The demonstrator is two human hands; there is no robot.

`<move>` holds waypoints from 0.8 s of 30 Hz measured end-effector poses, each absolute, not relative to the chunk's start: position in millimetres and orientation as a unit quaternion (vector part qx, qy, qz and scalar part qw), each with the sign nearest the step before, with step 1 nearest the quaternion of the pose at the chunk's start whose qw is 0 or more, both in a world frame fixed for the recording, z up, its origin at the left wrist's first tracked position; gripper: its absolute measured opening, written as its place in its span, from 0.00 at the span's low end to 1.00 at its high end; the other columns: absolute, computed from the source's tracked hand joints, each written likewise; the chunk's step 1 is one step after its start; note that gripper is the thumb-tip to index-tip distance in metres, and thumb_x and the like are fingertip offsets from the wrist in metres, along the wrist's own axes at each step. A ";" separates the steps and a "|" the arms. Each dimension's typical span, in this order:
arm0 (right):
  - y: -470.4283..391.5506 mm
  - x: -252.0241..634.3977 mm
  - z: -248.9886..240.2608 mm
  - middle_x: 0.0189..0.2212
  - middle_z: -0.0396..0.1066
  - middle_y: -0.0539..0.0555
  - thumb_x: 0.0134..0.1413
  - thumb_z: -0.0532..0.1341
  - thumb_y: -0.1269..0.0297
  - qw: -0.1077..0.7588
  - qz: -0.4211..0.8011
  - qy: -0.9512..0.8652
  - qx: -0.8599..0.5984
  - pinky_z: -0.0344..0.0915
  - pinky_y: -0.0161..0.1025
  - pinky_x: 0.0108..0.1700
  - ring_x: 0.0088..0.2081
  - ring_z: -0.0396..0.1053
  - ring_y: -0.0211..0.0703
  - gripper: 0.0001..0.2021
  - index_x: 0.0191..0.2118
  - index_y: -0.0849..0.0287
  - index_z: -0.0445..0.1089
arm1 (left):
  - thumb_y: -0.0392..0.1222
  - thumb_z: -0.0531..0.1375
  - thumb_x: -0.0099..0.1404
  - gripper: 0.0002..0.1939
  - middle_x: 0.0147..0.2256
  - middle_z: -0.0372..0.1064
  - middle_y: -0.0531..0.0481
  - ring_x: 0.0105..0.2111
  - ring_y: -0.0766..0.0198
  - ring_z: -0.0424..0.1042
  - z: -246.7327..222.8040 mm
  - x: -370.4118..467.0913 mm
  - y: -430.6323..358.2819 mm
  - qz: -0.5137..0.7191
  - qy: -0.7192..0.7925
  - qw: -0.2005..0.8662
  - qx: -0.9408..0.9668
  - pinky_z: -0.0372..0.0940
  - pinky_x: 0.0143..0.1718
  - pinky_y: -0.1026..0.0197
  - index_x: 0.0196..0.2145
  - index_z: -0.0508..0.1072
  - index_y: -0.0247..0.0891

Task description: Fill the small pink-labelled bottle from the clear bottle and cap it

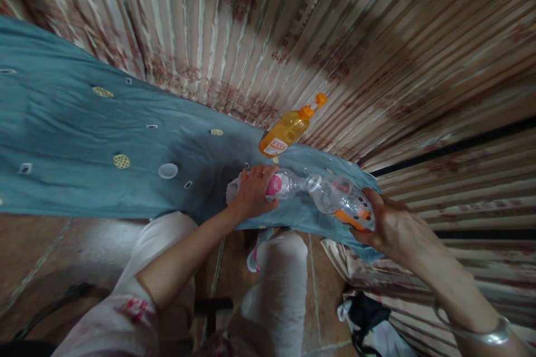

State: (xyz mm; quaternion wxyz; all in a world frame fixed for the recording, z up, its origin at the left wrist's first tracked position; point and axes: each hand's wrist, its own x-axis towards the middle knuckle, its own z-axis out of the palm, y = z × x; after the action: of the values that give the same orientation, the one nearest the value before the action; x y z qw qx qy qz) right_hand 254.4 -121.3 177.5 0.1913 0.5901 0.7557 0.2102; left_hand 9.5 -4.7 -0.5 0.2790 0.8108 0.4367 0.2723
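My left hand (254, 192) is wrapped over a clear plastic bottle (287, 184) with a pink and white label, which lies on its side on the blue cloth. At the far right, my right hand (383, 223) grips the base of a clear plastic container (339, 195) with an orange part and dark spots. The container is tilted, its narrow end pointing at the bottle's neck; whether the two touch I cannot tell. Beyond them stands an orange pump bottle (285, 133) of yellow liquid. A small round white cap or dish (168, 170) lies left of my left hand.
The long surface is covered by a blue cloth (75, 139) with pineapple prints. Behind it hangs a pleated, patterned curtain (234, 39). My knees are under the front edge. A dark and white bundle (368, 312) lies on the tiled floor at lower right.
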 end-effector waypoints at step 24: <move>-121.9 252.3 178.3 0.28 0.75 0.56 0.49 0.68 0.59 0.192 0.233 0.756 0.580 0.60 0.40 0.27 0.26 0.72 0.50 0.21 0.47 0.60 0.64 | 0.44 0.67 0.56 0.43 0.63 0.63 0.36 0.62 0.41 0.62 0.2 9.5 -5.1 0.259 0.437 0.273 0.817 0.52 0.65 0.32 0.66 0.57 0.40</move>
State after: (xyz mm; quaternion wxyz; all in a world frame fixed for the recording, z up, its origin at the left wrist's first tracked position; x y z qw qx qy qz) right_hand 252.3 -121.9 178.3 0.1919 0.5805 0.7564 0.2327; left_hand 9.5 -5.1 0.2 0.2733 0.8168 0.4374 0.2587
